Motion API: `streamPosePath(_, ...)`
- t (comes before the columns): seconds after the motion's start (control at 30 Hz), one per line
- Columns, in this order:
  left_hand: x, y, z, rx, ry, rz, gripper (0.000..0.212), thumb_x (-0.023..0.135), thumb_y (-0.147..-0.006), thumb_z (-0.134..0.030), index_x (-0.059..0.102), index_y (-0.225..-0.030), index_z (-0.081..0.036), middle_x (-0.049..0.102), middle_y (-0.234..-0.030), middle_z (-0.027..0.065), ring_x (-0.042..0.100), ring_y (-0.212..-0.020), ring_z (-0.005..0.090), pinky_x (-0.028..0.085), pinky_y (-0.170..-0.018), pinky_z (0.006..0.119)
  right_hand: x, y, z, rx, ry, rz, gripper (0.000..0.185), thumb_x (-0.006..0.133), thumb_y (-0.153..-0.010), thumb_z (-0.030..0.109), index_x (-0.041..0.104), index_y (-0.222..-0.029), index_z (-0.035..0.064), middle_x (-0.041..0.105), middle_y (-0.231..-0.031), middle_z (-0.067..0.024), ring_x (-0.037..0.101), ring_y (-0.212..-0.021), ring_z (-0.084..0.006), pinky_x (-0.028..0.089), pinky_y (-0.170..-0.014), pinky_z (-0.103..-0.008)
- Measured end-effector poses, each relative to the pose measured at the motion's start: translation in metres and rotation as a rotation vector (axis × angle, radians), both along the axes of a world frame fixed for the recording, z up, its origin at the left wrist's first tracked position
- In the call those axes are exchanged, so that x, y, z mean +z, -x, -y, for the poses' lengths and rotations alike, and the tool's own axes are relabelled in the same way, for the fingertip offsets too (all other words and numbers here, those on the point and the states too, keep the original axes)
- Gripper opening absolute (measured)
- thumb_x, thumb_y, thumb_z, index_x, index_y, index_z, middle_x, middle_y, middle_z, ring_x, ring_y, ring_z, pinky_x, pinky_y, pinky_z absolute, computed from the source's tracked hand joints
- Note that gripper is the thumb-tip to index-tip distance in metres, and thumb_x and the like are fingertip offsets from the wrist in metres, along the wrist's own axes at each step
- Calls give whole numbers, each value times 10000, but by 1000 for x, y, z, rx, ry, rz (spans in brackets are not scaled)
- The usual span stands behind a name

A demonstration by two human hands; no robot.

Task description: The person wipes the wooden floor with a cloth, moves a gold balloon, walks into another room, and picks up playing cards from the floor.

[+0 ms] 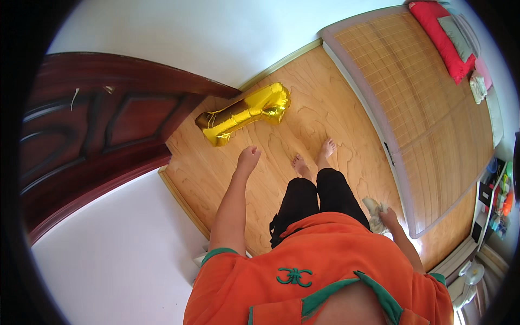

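My right hand (388, 219) hangs low at my side, gripping a crumpled pale cloth (376, 214) beside the corner of the bed. My left hand (248, 157) is held out over the floor with its fingers curled in; nothing shows in it. Just beyond that hand lies a gold foil balloon (248, 111), long, with wider ends, like the numeral one. It rests on the wood-look floor (268, 150) near the door and does not touch my hand.
A dark red panelled door (138, 122) stands at the left. To the right is a bed with a bamboo mat (426, 109), a red pillow (440, 44) and folded fabric. Shelves with colourful items (501, 203) and a fan (473, 274) are at the far right.
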State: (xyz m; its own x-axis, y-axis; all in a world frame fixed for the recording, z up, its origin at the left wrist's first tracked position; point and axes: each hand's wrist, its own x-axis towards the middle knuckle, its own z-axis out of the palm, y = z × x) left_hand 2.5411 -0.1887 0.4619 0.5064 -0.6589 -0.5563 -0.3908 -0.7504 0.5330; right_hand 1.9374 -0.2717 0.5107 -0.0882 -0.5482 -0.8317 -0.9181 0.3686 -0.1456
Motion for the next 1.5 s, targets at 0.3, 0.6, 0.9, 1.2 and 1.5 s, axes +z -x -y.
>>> streamPosePath(0.3,-45,24,13,-178,-253,5,481,586,-745,-323,545,-1058,40,555,-1040,228,530,-976,345,423,-847,376,-19,-40,103,72,-74,-75,436,576,-698,273,524,-968,-64,581,-912,-269,575,-877,-362,448,-763,-396)
streamPosePath(0.6,-138,-21,138,-323,-472,85,679,636,-699,-421,429,-1220,-37,424,-1237,179,382,-1163,313,354,-937,410,-70,-40,83,-56,-230,-195,438,537,-704,284,524,-984,-52,579,-940,-259,566,-899,-375,443,-788,-407)
streamPosePath(0.9,-353,-101,349,-693,-541,235,959,648,-646,-519,206,-1349,-38,202,-1404,158,206,-1295,283,211,-1032,438,-151,-114,40,-82,-425,-347,438,569,-697,307,514,-970,-32,573,-934,-271,552,-910,-393,437,-788,-424)
streamPosePath(1.2,-451,-97,445,-786,-694,292,1104,719,-593,-489,67,-1376,-61,228,-1398,140,219,-1293,275,122,-1048,496,-214,-135,21,-297,-442,-412,446,561,-681,300,501,-987,-20,570,-935,-271,546,-917,-400,431,-787,-437)
streamPosePath(1.5,-362,-58,346,-766,-299,500,930,738,-582,-457,300,-1285,-33,528,-1100,129,489,-1041,263,266,-970,500,-192,-145,49,-226,-375,-302,421,565,-683,286,498,-982,-4,569,-958,-259,542,-932,-396,433,-791,-439)
